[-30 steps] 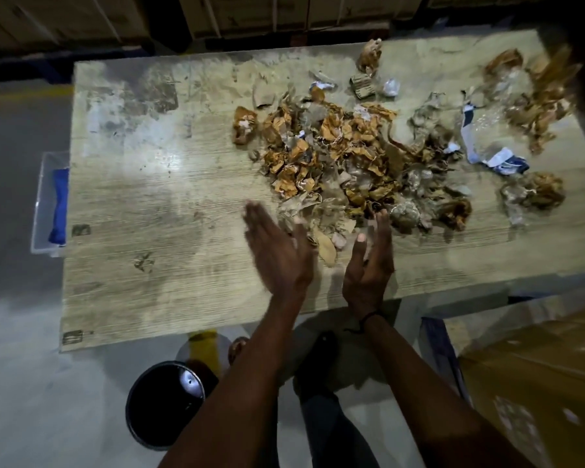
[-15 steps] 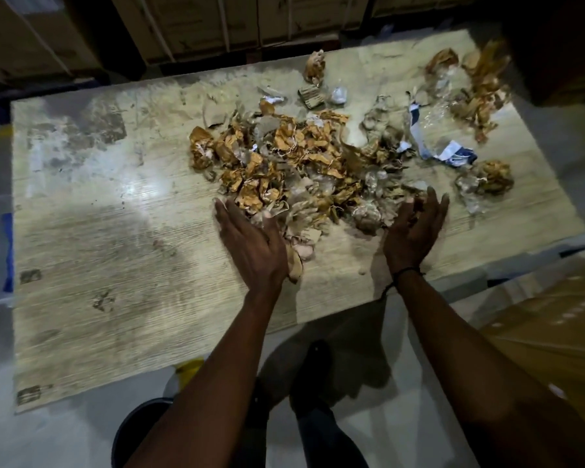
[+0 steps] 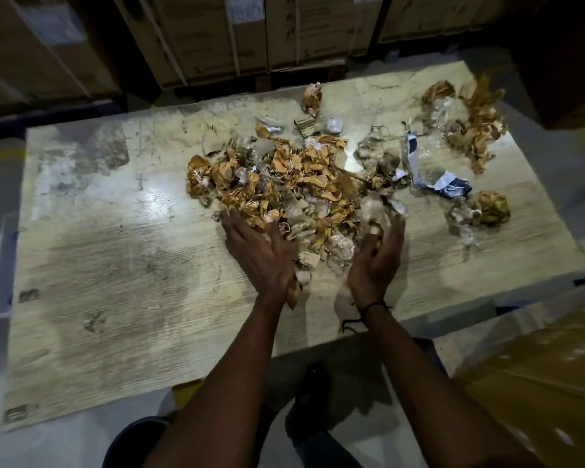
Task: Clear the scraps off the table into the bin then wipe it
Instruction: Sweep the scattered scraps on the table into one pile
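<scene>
A heap of brown paper and clear plastic scraps (image 3: pixel 294 184) lies on the worn wooden table (image 3: pixel 115 265). My left hand (image 3: pixel 260 255) lies flat, palm down, against the heap's near left edge with its fingers straight. My right hand (image 3: pixel 377 258) stands on its edge, palm facing left, at the heap's near right side, fingers nearly straight. A clump of scraps (image 3: pixel 331 244) sits between the two hands. More scraps (image 3: pixel 466 126) lie at the far right corner, and a crumpled ball (image 3: pixel 490 207) sits to the right. The dark rim of the bin (image 3: pixel 129 440) shows below the table's near edge.
A clear plastic tub (image 3: pixel 0 265) stands on the floor off the table's left end. Stacked cardboard boxes (image 3: pixel 217 35) line the far side. A large brown box (image 3: pixel 537 383) stands at the near right. My shoe (image 3: pixel 311 393) shows under the table edge.
Both hands have moved in on the near part of the heap, the right hand swinging left from the heap's right side. The camera has tilted, so the table sits lower in view.
</scene>
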The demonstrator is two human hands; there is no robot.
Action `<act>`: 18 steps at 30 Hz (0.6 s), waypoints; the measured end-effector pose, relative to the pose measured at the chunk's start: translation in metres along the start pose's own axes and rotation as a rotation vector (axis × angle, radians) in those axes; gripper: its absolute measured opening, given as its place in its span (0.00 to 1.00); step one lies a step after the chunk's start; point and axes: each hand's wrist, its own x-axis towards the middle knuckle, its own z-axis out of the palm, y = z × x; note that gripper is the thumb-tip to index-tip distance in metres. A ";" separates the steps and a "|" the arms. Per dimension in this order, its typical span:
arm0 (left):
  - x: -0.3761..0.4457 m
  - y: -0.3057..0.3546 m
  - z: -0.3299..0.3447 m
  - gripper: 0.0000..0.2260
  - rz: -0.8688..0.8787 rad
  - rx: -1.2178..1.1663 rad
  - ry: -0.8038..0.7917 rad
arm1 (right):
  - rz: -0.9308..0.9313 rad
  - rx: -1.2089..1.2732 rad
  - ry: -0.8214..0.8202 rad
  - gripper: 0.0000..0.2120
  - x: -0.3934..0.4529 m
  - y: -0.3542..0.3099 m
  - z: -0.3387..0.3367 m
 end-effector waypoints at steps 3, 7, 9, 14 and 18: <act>0.025 -0.008 -0.023 0.27 0.045 -0.009 0.173 | 0.010 -0.017 0.018 0.28 0.020 0.007 -0.013; 0.088 -0.038 -0.038 0.30 0.000 -0.055 0.192 | -0.003 -0.001 -0.056 0.33 0.045 0.014 -0.008; 0.119 -0.048 -0.039 0.33 -0.050 -0.131 0.081 | -0.017 -0.034 -0.116 0.35 0.050 0.017 0.002; 0.157 -0.046 -0.026 0.32 0.052 -0.012 -0.244 | -0.136 -0.047 -0.243 0.36 0.034 0.007 0.018; 0.142 -0.039 -0.017 0.29 0.225 -0.052 -0.440 | -0.105 0.013 -0.236 0.29 0.032 0.000 0.019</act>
